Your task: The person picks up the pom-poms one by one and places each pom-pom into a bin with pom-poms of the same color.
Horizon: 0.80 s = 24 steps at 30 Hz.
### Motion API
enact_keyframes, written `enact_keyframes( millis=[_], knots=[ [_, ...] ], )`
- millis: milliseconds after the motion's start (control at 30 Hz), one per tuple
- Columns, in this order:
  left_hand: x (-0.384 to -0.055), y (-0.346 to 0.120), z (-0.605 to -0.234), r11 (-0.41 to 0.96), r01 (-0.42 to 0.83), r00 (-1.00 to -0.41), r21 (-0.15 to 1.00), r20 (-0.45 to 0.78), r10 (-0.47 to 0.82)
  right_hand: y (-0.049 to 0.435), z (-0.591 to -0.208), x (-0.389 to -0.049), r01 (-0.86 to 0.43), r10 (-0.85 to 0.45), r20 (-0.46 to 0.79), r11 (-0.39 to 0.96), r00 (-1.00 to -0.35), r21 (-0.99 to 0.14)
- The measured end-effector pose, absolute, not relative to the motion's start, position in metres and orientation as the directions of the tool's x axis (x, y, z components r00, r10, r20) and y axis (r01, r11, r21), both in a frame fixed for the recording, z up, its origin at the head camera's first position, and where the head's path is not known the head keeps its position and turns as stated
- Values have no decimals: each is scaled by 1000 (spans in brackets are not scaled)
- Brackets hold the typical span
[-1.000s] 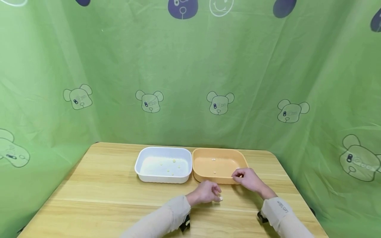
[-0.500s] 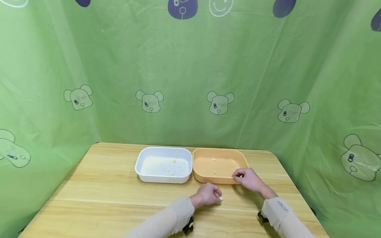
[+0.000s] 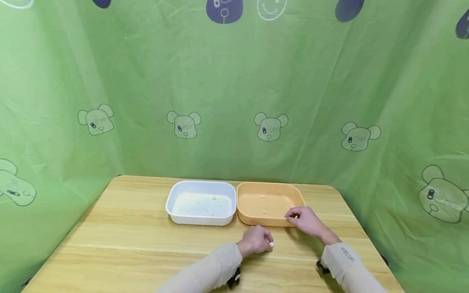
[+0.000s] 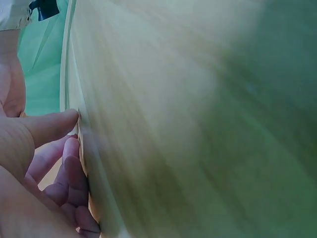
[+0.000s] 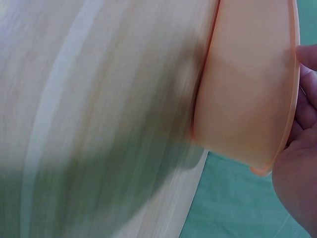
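Observation:
A small white round piece (image 3: 272,244) sits at the fingertips of my left hand (image 3: 256,239), pinched low over the wooden table. In the left wrist view, the thumb (image 4: 54,125) and curled fingers nearly meet at the tabletop, mostly hiding the piece. At its near right corner, the orange tray (image 3: 271,222) has its rim gripped by my right hand (image 3: 307,220). The right wrist view has the thumb on the rim's outer side and the fingers behind it. A few small white pieces (image 3: 262,196) lie inside the orange tray.
Left of the orange tray, touching or nearly so, stands a white tray (image 3: 200,221) with several small yellowish pieces (image 3: 214,198) in it. Both trays are near the back of the wooden table (image 3: 128,236). A green curtain (image 3: 227,158) surrounds the table.
My left hand has shifted slightly right, and its fingers have closed onto the small white piece. The right hand has stayed on the orange tray's rim.

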<state>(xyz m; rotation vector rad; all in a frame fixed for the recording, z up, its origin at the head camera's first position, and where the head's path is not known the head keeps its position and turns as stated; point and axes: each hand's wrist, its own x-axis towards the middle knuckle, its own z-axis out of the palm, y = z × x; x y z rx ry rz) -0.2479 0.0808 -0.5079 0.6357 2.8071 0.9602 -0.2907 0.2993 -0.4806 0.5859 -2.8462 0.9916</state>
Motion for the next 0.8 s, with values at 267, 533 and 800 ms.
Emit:
enact_keyframes(
  millis=[267, 533, 800],
  knots=[
    [-248, 82, -507, 726, 342, -912, 596, 25, 409, 299, -480, -291, -373, -333, 181, 710, -925, -597],
    [-246, 79, -503, 721, 355, -904, 596, 21, 427, 298, -479, -290, -371, -326, 188, 712, -927, -596],
    [-249, 68, -503, 630, 364, -871, 686, 10, 492, 299, -478, -289, -362, -324, 176, 706, -929, -608]
  ],
)
